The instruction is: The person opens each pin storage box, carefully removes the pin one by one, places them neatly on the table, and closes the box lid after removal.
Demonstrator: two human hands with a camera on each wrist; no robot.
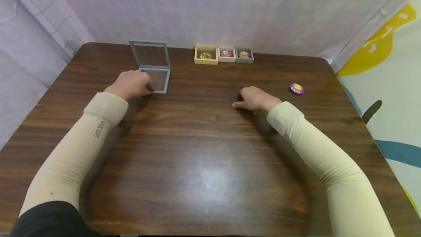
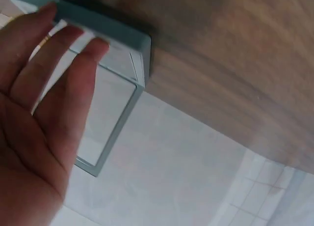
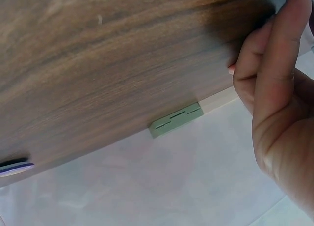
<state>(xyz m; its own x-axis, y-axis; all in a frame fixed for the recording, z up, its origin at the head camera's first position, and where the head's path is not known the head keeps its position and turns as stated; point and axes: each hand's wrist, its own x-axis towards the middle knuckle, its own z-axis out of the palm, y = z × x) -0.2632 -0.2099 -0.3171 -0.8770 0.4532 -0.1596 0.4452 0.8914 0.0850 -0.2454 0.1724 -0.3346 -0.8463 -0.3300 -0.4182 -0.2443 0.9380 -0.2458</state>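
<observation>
A grey hinged frame case [image 1: 167, 83] lies on the table at the back left, its clear lid standing raised. My left hand [image 1: 131, 84] is at the case's near left corner. In the left wrist view, the slightly bent fingers [image 2: 73, 83] overlap the case's tray, with the fingertips close to its edge. My right hand [image 1: 254, 99] hovers low over the table right of centre, fingers loosely curled with nothing in them. To its right lies a round purple badge [image 1: 297, 88] with a yellow figure on it.
Along the back edge stand three small frames: a yellow one [image 1: 196, 61] with a round yellow badge, a pink one [image 1: 227, 60] and a green one [image 1: 244, 60], each holding a badge. White cloth [image 1: 223, 14] hangs behind the dark wooden table [image 1: 184, 131].
</observation>
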